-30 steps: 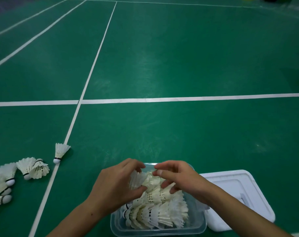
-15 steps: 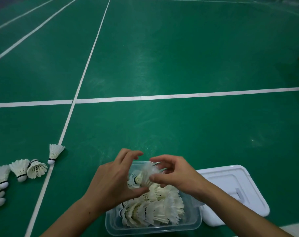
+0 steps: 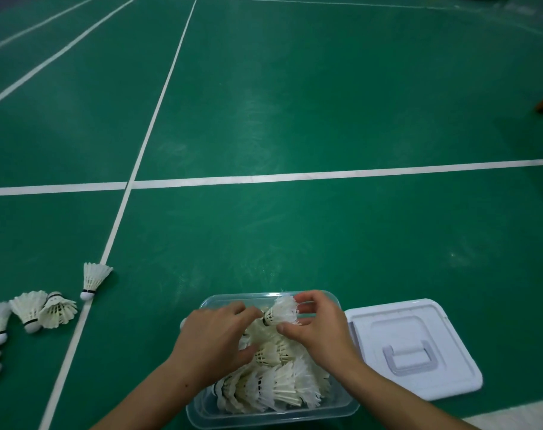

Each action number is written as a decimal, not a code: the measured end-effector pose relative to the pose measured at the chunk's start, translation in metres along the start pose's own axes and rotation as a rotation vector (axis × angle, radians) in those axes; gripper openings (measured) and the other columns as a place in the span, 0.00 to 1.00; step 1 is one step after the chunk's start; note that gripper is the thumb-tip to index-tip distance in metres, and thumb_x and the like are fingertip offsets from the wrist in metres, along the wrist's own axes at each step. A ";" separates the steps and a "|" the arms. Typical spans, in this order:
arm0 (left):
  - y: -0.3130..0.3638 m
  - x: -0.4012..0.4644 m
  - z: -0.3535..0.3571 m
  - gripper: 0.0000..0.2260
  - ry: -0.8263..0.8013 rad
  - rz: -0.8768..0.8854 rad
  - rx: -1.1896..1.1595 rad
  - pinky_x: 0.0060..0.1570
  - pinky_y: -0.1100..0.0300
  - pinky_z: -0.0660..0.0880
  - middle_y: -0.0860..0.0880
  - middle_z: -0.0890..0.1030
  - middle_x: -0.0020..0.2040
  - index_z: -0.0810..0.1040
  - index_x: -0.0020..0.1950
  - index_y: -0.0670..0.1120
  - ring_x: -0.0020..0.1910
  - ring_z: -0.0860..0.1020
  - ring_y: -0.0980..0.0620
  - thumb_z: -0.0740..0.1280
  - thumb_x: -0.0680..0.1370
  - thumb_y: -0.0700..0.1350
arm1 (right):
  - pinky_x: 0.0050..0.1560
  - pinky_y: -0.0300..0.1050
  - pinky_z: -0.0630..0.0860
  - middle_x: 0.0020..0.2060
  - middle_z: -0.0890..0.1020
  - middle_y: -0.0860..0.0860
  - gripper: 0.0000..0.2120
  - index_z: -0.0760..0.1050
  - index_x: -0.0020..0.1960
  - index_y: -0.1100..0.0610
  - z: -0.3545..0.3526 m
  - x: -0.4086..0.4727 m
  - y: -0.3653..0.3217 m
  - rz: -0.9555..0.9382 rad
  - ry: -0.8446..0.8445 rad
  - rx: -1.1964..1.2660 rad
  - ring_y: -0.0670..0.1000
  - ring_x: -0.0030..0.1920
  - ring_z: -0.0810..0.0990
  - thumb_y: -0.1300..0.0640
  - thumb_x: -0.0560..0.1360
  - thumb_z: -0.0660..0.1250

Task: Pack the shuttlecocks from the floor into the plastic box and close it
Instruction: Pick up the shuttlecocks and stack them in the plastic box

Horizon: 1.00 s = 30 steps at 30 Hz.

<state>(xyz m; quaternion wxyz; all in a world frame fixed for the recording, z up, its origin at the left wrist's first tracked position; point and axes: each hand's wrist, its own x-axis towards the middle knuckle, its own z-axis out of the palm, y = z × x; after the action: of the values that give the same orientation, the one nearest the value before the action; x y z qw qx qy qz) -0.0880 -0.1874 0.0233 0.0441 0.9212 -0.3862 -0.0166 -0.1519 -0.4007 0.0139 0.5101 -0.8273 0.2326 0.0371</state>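
Big green floor (image 3: 295,119) with white lines (image 3: 264,178), stretching far away. Near the bottom, a clear plastic box (image 3: 264,414), already stuffed with white shuttlecocks (image 3: 279,386). Just right of the box, a white lid (image 3: 419,346) lying flat on the floor, so the box not closed yet.

Looks like the packing step, with one more birdie being tucked in at the far end of the box. Still more to do: a bunch of loose shuttlecocks (image 3: 43,308) waiting on the floor at the left, well apart from the box, and one single shuttlecock (image 3: 93,279) beside the white line.

Right hand (image 3: 320,330), fingers curled, pinching the feathers of one held shuttlecock (image 3: 282,311) just above the pile. Left hand (image 3: 214,339), fingers bent over the pile, tips touching near the black band of that same birdie; hard to tell if gripping or only steadying.

Next, probably: push it down gently among the others, without squashing feathers, then reach left for the rest.
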 end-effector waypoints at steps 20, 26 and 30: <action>0.001 -0.001 -0.012 0.29 0.031 -0.197 -0.206 0.43 0.61 0.78 0.64 0.81 0.61 0.71 0.73 0.62 0.41 0.77 0.65 0.58 0.76 0.74 | 0.59 0.50 0.83 0.58 0.85 0.45 0.46 0.75 0.71 0.54 0.014 0.006 -0.003 0.095 -0.107 -0.252 0.44 0.54 0.84 0.31 0.62 0.82; 0.002 -0.007 -0.034 0.36 0.165 -0.212 -0.506 0.52 0.57 0.80 0.66 0.76 0.61 0.67 0.74 0.60 0.46 0.81 0.62 0.58 0.73 0.80 | 0.62 0.46 0.80 0.64 0.79 0.37 0.39 0.73 0.72 0.43 -0.019 -0.024 -0.029 -0.117 -0.055 -0.330 0.40 0.61 0.78 0.33 0.66 0.79; 0.018 -0.005 -0.051 0.42 0.207 -0.184 -0.663 0.51 0.53 0.79 0.65 0.71 0.65 0.61 0.78 0.61 0.48 0.78 0.63 0.57 0.70 0.82 | 0.60 0.47 0.82 0.66 0.76 0.34 0.39 0.72 0.73 0.38 -0.020 -0.044 -0.055 -0.304 -0.326 -0.118 0.39 0.62 0.79 0.42 0.67 0.84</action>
<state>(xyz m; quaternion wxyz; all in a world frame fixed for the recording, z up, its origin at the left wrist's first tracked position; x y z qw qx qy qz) -0.1014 -0.1933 0.0755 0.3775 0.8846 -0.2689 -0.0516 -0.1710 -0.3823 0.0817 0.4914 -0.8642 0.0171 0.1064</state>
